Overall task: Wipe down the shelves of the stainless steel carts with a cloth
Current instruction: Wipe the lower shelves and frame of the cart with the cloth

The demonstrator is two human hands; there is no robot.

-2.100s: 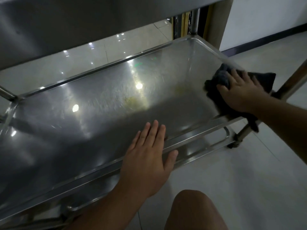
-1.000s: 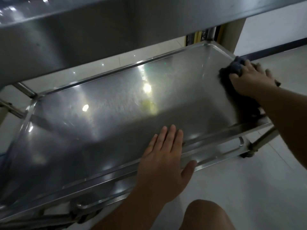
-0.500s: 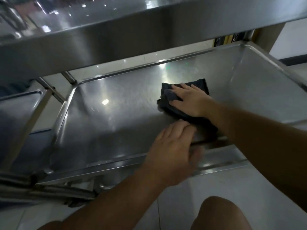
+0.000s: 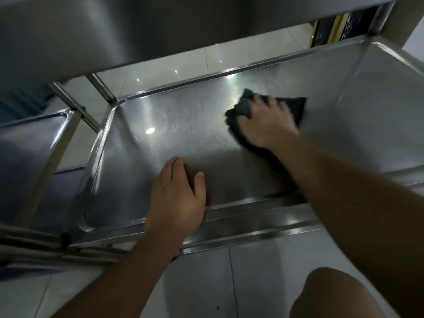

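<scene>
Right hand (image 4: 267,125) pressing a dark cloth (image 4: 296,106) flat, fingers spread, onto the middle of the stainless steel cart's lower shelf (image 4: 179,125), left hand (image 4: 177,198) resting open-palmed over the shelf's near rim, holding nothing.
</scene>
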